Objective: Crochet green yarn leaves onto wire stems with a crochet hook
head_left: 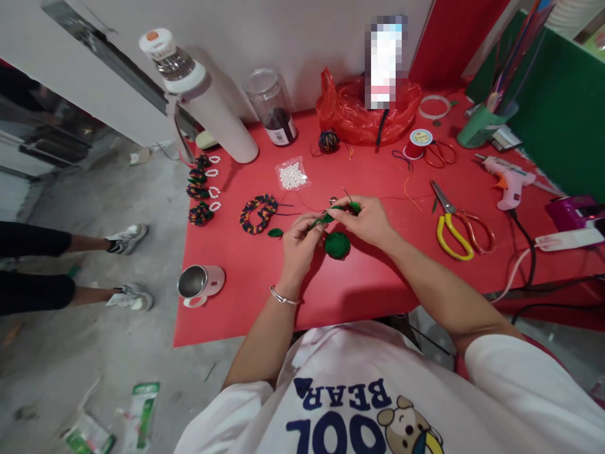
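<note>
Over the red table, my left hand [299, 241] pinches a small green crocheted piece [326, 218] between thumb and fingers. My right hand [366, 219] is closed at the other end of that piece. A thin hook-like tool [346, 193] sticks up beside its fingers; its grip is mostly hidden. Just below both hands lies a green yarn ball [337, 245]. To the left of my left hand are a green crocheted leaf [275, 232] and a dark multicoloured crocheted ring [253, 217]. A bag of white beads [292, 173] lies beyond the hands.
Yellow-and-red-handled scissors [454, 230] and a glue gun [510, 180] with cables lie to the right. A mug [202, 282] stands near the left edge, a tall bottle [212, 107] behind it. A red plastic bag [350, 116] sits at the back. Another person's legs [57, 293] show at left.
</note>
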Motion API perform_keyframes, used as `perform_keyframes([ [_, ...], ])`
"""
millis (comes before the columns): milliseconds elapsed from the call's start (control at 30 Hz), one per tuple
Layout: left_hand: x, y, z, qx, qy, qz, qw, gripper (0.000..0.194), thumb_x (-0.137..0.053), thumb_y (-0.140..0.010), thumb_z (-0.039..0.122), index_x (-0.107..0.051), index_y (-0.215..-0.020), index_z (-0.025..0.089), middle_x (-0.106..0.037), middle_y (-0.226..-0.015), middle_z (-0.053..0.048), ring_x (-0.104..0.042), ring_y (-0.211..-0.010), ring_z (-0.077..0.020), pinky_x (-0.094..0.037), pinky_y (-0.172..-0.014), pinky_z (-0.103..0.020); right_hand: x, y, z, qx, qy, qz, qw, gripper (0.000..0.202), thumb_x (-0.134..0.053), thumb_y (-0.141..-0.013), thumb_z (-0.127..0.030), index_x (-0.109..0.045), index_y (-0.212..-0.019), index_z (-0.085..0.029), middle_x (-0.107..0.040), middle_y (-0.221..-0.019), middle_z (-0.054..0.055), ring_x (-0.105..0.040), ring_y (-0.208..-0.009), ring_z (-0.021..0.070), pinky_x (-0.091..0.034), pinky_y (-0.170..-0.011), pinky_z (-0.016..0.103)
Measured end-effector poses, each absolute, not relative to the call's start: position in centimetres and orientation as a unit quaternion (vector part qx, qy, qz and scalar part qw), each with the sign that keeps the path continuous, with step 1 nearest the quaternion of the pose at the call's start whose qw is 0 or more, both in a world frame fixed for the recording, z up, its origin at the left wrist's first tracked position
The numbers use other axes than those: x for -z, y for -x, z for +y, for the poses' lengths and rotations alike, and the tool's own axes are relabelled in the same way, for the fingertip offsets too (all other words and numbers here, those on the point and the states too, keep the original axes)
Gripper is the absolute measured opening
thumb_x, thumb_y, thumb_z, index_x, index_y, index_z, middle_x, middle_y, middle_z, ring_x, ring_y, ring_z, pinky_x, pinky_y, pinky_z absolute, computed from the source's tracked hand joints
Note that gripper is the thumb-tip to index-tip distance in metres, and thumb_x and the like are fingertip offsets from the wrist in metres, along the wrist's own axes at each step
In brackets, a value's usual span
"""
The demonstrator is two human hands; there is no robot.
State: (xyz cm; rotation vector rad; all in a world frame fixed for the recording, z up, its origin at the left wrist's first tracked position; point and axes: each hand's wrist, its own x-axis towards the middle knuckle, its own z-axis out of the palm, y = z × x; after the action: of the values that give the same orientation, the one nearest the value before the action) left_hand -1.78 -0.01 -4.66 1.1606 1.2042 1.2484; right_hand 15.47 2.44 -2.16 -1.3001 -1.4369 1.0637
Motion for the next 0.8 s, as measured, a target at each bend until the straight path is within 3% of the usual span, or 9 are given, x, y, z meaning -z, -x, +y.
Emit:
perform_keyframes([
  [133, 4.64, 1.64, -0.03, -0.507, -0.463, 0.480, 0.546, 0.029, -0.083, -0.076, 0.038, -0.075, -0.097, 0.019, -0.068, -0.072, -0.001, -0.054, -0.052, -0.0092, -0.045, -0.051, -0.023, 2.17, -15.38, 2.39, -0.428, 0.523, -0.594, 0.437, 0.020, -0.073, -0.083, -0.037, -0.080, -0.085, -0.018, -0.072, -0.068, 0.001, -0.054, -0.061, 0.0120, -0.041, -0.062, 0.027],
  [267, 4.75, 1.50, 0.01, -0.524, -0.474, 0.500, 0.500, 0.028, -0.083, -0.078, 0.044, -0.075, -0.087, 0.019, -0.069, -0.070, -0.001, -0.056, -0.055, -0.0101, -0.047, -0.055, -0.024, 2.34, -15.35, 2.27, -0.432, 0.516, -0.606, 0.424, 0.023, -0.072, -0.085, -0.040, -0.079, -0.087, -0.019, -0.071, -0.066, 0.000, -0.053, -0.059, 0.0118, -0.040, -0.060, 0.027],
  [433, 4.80, 1.67, -0.13, -0.515, -0.520, 0.500, 0.463, 0.022, -0.081, -0.081, 0.041, -0.078, -0.079, 0.019, -0.075, -0.074, -0.003, -0.064, -0.068, -0.0146, -0.052, -0.067, -0.027, 2.43, -15.39, 2.23, -0.456, 0.484, -0.624, 0.410, 0.033, -0.077, -0.082, -0.051, -0.080, -0.091, -0.019, -0.076, -0.077, 0.003, -0.064, -0.070, 0.0155, -0.048, -0.069, 0.029],
  [700, 4.68, 1.57, -0.26, -0.521, -0.511, 0.502, 0.463, 0.033, -0.087, -0.074, 0.051, -0.076, -0.069, 0.020, -0.068, -0.063, -0.001, -0.056, -0.058, -0.0127, -0.049, -0.059, -0.028, 2.43, -15.58, 2.55, -0.450, 0.505, -0.597, 0.431, 0.021, -0.076, -0.084, -0.042, -0.080, -0.082, -0.021, -0.077, -0.078, 0.003, -0.065, -0.073, 0.0166, -0.049, -0.073, 0.031],
  [800, 4.53, 1.58, -0.19, -0.511, -0.478, 0.493, 0.516, 0.044, -0.082, -0.077, 0.061, -0.075, -0.069, 0.019, -0.061, -0.056, 0.000, -0.046, -0.048, -0.0096, -0.039, -0.049, -0.026, 2.48, -15.82, 2.73, -0.457, 0.509, -0.581, 0.441, 0.020, -0.077, -0.083, -0.041, -0.080, -0.082, -0.021, -0.076, -0.076, 0.003, -0.063, -0.071, 0.0156, -0.048, -0.072, 0.030],
])
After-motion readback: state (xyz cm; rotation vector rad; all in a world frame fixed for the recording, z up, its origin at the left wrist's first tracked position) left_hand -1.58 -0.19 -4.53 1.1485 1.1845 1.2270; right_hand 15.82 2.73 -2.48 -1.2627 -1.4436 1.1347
